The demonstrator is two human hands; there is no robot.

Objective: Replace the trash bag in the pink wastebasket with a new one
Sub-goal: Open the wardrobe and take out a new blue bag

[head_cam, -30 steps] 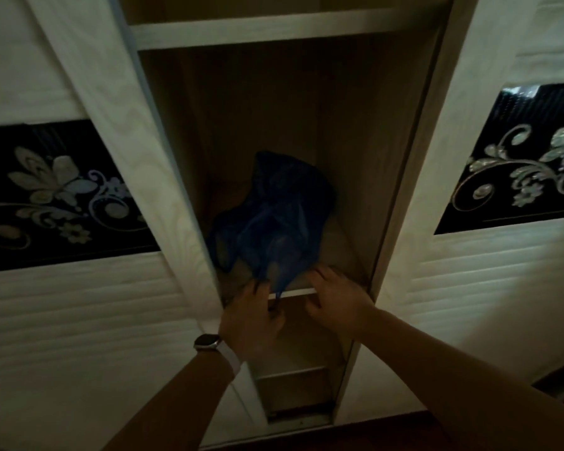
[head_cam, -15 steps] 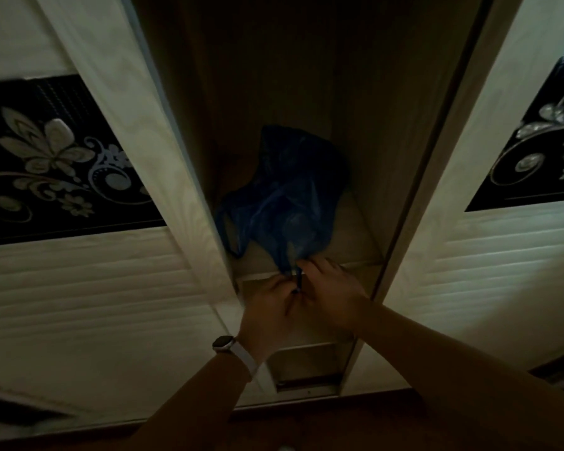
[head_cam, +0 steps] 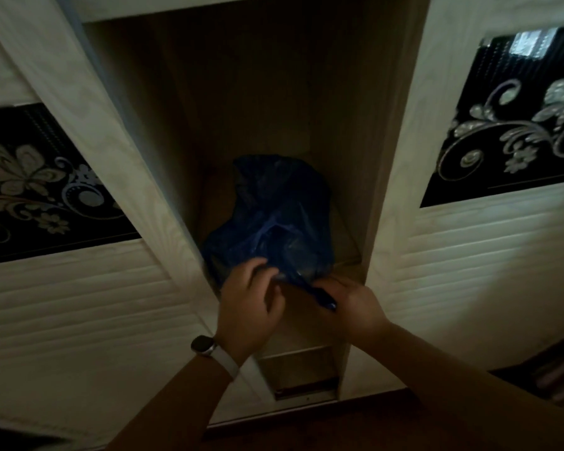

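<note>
One blue bag (head_cam: 280, 216) on one shelf (head_cam: 347, 252); left hand (head_cam: 251, 301), right hand (head_cam: 355, 304) pinch it.

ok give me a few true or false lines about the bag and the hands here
The blue bag lies on a shelf inside the open cabinet. True.
The pink wastebasket stands beside it. False: no wastebasket is in view.
The left hand has a watch at its wrist. True.
The right hand hangs clear of the bag. False: it pinches a twisted tail of the bag.
The left hand grips the bag's front edge. True.
</note>
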